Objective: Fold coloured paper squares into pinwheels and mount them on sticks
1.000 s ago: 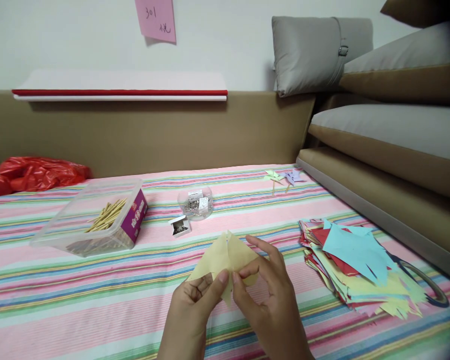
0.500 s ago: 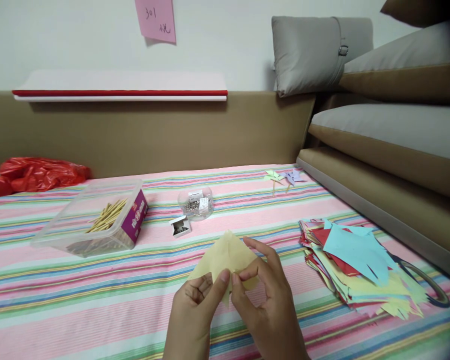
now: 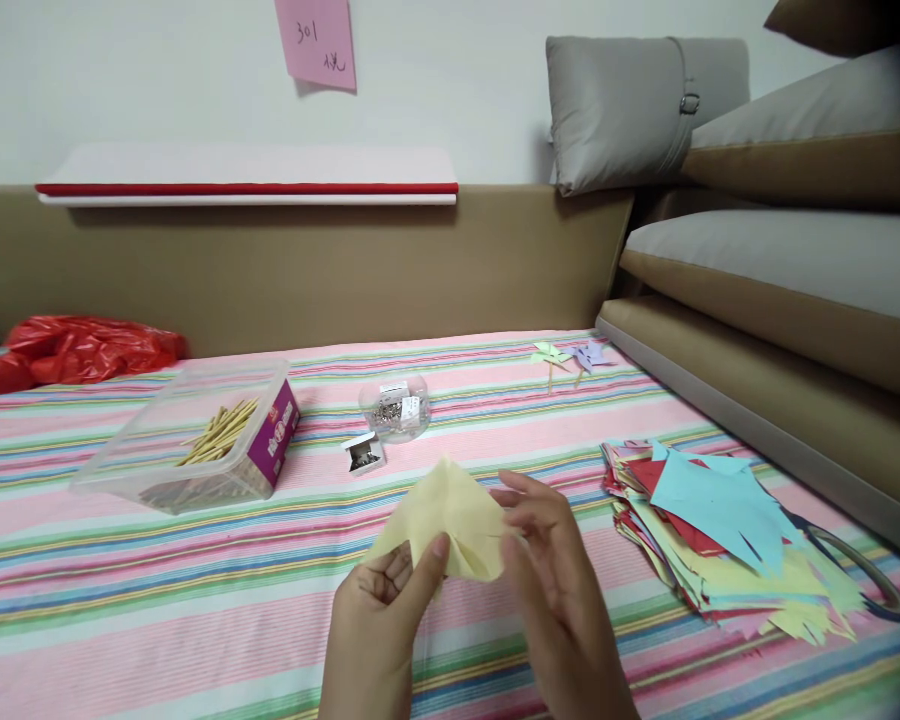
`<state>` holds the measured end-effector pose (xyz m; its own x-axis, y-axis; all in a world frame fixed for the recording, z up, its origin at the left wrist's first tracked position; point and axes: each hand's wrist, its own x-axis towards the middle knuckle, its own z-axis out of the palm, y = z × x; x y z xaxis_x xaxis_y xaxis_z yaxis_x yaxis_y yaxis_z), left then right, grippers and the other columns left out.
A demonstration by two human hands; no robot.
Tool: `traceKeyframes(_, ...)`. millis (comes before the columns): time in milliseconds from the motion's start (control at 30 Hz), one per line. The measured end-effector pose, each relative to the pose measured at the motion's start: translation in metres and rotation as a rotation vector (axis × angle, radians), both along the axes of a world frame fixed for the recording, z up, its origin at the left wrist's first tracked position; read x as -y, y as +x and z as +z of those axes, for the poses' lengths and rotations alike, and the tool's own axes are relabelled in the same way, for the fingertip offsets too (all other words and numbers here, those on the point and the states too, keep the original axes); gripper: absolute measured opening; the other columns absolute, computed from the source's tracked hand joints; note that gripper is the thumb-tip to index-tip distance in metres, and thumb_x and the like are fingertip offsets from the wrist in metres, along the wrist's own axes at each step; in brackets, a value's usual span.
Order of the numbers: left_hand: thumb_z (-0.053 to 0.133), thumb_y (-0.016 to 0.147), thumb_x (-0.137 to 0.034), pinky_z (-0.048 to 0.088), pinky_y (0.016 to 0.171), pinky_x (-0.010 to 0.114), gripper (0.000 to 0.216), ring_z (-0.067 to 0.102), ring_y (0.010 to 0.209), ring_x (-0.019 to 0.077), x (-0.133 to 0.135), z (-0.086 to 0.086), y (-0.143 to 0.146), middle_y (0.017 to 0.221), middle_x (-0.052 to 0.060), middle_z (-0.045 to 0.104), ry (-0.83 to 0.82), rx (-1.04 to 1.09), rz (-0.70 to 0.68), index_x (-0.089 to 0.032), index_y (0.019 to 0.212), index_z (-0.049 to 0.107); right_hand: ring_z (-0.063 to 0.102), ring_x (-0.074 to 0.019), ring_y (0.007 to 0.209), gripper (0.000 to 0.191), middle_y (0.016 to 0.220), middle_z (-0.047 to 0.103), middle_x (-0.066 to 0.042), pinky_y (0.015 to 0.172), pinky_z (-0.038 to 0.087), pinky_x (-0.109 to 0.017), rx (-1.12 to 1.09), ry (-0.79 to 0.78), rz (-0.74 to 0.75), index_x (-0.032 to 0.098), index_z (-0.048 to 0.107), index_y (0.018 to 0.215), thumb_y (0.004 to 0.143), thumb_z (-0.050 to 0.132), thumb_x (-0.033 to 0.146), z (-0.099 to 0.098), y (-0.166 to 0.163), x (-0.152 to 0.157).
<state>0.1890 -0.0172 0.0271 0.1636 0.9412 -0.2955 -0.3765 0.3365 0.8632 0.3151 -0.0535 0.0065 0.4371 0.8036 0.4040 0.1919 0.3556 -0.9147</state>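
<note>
A pale yellow cut paper square [image 3: 450, 515] is held up over the striped cloth near the bottom middle. My left hand [image 3: 379, 620] pinches its lower left part between thumb and fingers. My right hand [image 3: 559, 590] is at its right edge, fingers curled against the paper and blurred by motion. A corner of the paper is folded toward the middle.
A stack of cut coloured papers [image 3: 727, 530] lies at the right, with scissors [image 3: 862, 575] partly under it. A clear box of wooden sticks [image 3: 202, 435], a round tub of pins [image 3: 394, 408] and a small pin box [image 3: 364, 453] stand behind. Two finished pinwheels [image 3: 566, 357] lie farther back.
My right hand has slid from the paper's lower middle to its right edge, and the paper has tilted up and left a little. The left hand keeps its pinch.
</note>
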Motion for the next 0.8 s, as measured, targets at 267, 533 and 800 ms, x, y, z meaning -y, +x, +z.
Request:
traceKeyframes(267,0.08,0.078,-0.036,0.049,0.07,0.024,0.024,0.063,0.07,0.0137,-0.009,0.006,-0.024,0.075,-0.001,0.069,0.086,-0.175,-0.229,-0.02,0.086,0.065,0.063,-0.0213,0.098,0.023,0.114,0.067,-0.006,0.089,0.049,-0.038,-0.136,-0.202,0.176,0.028,0.057,0.112,0.099,0.049,0.045,0.014,0.037,0.009)
traceKeyframes(533,0.066,0.09,-0.04,0.042,0.066,0.025,0.036,0.058,0.071,0.0164,-0.011,-0.001,-0.031,0.071,-0.005,0.061,0.361,-0.47,-0.346,-0.028,0.119,0.049,0.069,-0.0231,0.087,0.089,0.103,0.07,-0.005,0.077,0.054,-0.038,-0.542,-0.443,0.354,0.029,0.033,0.136,0.066,0.086,0.039,0.003,0.004,0.001)
traceKeyframes(800,0.072,0.083,-0.038,0.044,0.069,0.024,0.041,0.061,0.071,0.0162,0.001,0.015,-0.027,0.069,-0.005,0.06,0.356,-0.411,-0.264,-0.031,0.119,0.052,0.07,-0.0238,0.089,0.116,0.103,0.074,-0.007,0.072,0.054,-0.032,-0.861,-0.489,0.54,0.026,0.023,0.149,0.057,0.093,0.024,0.007,0.01,0.0)
